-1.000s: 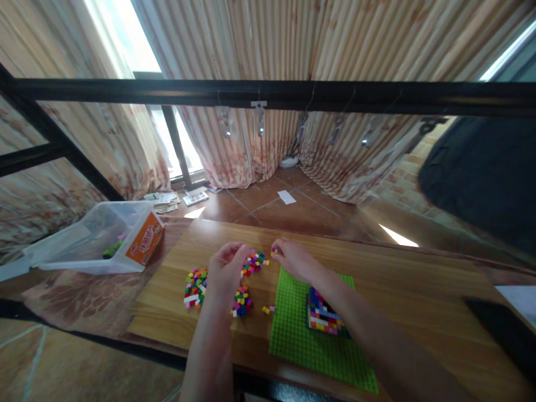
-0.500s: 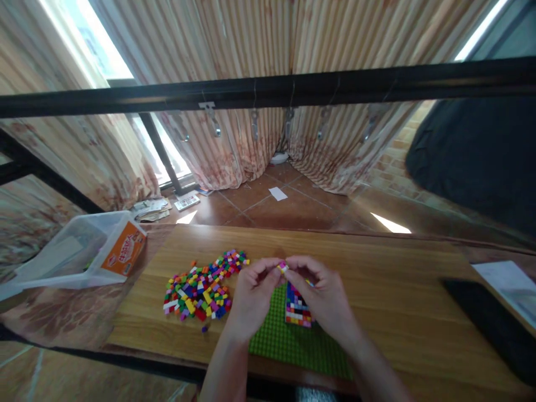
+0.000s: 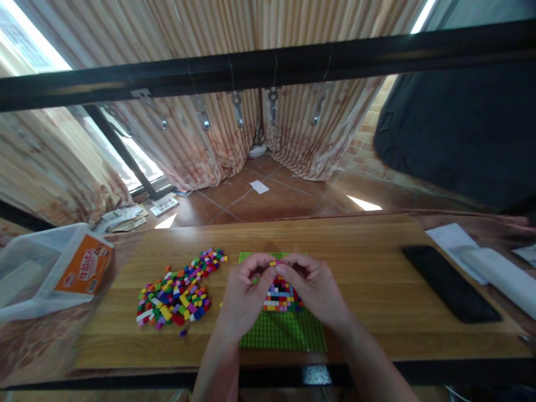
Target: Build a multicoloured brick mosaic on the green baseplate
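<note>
A second ago the left hand [image 3: 246,296] was over the loose bricks [image 3: 173,298], at 10 o'clock from the green baseplate [image 3: 285,335]; now it meets the right hand [image 3: 314,287] at the baseplate's 12 o'clock side, both on the same tiny bricks [image 3: 275,263], and the plastic bin [image 3: 84,263] sits farther out, near the view's 8:30

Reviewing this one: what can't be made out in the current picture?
All in the head view:
Small bricks between the left hand and right hand: exact number and shape, too tiny and partly covered by fingers.
Brick build: some parts, hidden by the hands.
Plastic box: left end, cut off by the left edge.
Orange label: fine print, too small.
</note>
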The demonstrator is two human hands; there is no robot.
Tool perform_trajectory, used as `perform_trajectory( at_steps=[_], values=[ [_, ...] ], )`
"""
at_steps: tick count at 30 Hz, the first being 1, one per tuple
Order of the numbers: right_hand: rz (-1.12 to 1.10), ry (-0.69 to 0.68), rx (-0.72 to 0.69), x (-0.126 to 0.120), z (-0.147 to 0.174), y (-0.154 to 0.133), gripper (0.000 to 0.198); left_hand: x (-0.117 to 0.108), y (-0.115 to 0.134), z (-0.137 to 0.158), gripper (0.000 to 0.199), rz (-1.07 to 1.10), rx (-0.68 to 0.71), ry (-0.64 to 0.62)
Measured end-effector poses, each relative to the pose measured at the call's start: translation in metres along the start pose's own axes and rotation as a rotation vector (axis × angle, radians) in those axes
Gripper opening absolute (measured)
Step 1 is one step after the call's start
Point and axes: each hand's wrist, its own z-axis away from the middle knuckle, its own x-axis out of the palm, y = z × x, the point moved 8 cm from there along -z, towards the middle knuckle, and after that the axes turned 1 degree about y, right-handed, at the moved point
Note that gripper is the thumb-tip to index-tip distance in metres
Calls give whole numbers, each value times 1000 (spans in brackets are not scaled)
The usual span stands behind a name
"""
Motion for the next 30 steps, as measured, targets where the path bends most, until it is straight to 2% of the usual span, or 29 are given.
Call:
perform_trajectory(
  at_steps=[6,12,19,22,26,30],
  values=[
    [32,-9,-9,-5,3,-2,27,8,-1,0,11,44,-43,-75],
    [-153,26,112,-12,4,8,30,11,-10,-1,16,191,-119,-82],
    [-507,67,361,-13,10,21,25,-3,-13,-3,14,213,-142,66],
    [-571,82,452,-10,10,29,26,-4,-22,-5,15,218,-181,119],
    [-473,182,434,-17,6,37,30,-7,-34,-8,17,181,-196,184],
    [-443,200,394,-20,5,39,29,-16,-37,-10,17,153,-179,243]
  ],
)
